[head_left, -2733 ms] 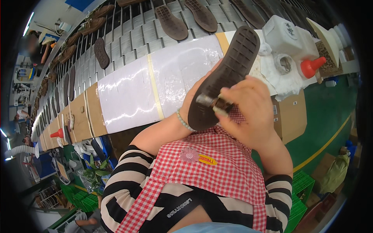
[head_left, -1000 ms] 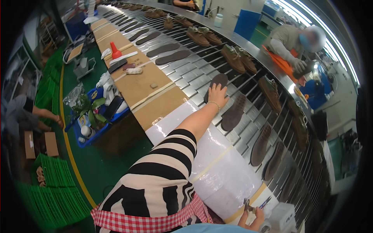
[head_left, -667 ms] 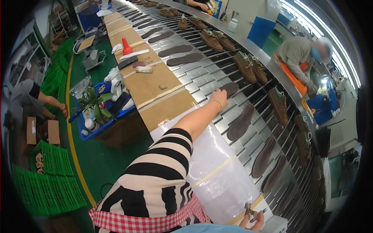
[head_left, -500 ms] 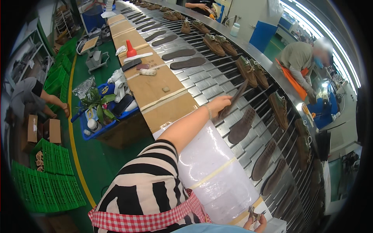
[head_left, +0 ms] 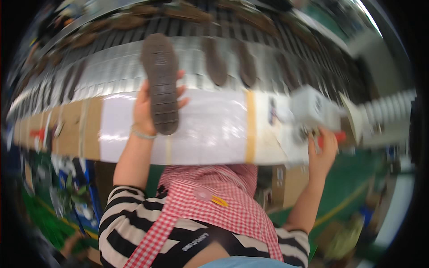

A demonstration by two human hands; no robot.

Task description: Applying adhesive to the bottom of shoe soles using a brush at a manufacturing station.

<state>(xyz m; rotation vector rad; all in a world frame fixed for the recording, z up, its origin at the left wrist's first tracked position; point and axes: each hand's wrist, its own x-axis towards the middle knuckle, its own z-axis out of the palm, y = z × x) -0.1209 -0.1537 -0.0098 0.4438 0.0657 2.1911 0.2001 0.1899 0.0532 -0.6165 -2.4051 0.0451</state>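
Observation:
A dark brown shoe sole (head_left: 161, 85) is upright in my left hand (head_left: 144, 109). Its grooved face is toward me, and fingertips show past its right edge. This hand is over the pale plastic-covered part of the worktop (head_left: 210, 129). At the right end of the worktop my right hand (head_left: 324, 149) has its fingers closed together round something small that motion blur hides. Right by those fingers is a red object (head_left: 337, 137), too smeared to name. Just beyond them stands a white box-shaped container (head_left: 313, 106).
Beyond the worktop runs a slatted metal conveyor (head_left: 192, 58) with more soles (head_left: 214, 62) and, farther back, brown shoes (head_left: 183, 12). A white ribbed hose (head_left: 389, 109) with a flared end is at right. A blue bin (head_left: 93, 187) stands lower left.
My left hand has lifted the sole off the conveyor and brought it back over the worktop. The view has swung round to the right, and my right hand now shows more fully.

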